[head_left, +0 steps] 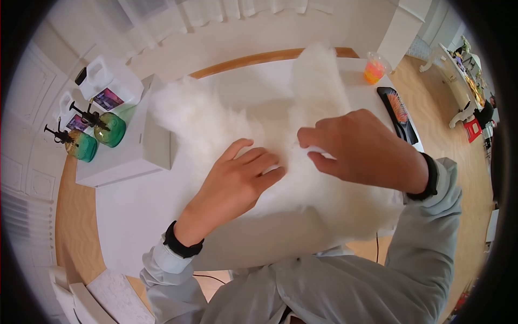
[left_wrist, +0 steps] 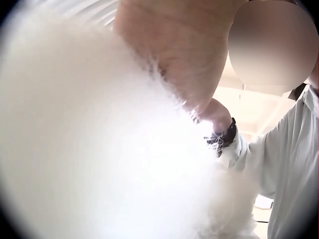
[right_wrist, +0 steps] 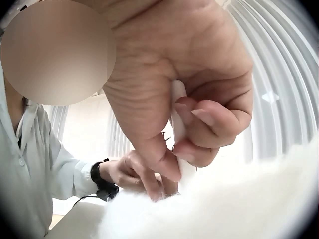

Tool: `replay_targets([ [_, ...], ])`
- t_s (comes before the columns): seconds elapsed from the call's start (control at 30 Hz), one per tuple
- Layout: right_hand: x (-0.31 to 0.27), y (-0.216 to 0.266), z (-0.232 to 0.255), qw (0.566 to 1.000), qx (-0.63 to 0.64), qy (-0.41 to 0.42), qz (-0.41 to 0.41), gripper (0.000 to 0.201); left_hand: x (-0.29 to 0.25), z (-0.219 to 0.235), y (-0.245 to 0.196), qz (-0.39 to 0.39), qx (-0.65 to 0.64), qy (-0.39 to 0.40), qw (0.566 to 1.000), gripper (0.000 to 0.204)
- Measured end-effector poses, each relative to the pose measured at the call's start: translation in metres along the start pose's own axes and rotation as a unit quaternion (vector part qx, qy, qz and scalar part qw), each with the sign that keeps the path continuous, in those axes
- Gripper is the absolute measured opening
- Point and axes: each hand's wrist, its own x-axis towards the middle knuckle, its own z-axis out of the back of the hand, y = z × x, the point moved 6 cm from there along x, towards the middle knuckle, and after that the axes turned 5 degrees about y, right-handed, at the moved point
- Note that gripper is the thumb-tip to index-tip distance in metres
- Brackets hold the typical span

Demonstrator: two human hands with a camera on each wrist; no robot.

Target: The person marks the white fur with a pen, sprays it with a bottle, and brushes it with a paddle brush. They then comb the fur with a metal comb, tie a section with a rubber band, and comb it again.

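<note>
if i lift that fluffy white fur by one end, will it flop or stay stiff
The fluffy white fur will probably flop, as it lies in soft, irregular lobes with no stiff frame showing. It is likely light for its bulk, since much of it looks like loose fluff. Its fine stray wisps may catch on fingers.

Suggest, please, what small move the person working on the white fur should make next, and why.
I would ease the slim white object lightly down against the white fur, near the left hand's fingertips. The right hand pinches it close above the pile, and the left hand's bent fingers reach a nearby patch, so they could probably steady it.
</note>
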Motion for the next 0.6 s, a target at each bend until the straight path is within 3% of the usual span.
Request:
replay_targets([
  [0.17,-0.004,0.019,-0.019,0.999,-0.011,0.002,0.051,0.01,-0.01,0.0,0.005,-0.001,-0.046,-0.021,0.999,0.036],
  [0.27,-0.004,0.012,-0.019,0.996,-0.093,0.0,0.019,0.011,-0.013,-0.001,0.006,-0.002,-0.047,-0.026,0.999,0.036],
  [0.6,-0.007,0.0,-0.018,0.997,-0.078,0.006,-0.003,0.01,-0.013,-0.002,0.006,-0.003,-0.043,-0.029,0.999,0.035],
])
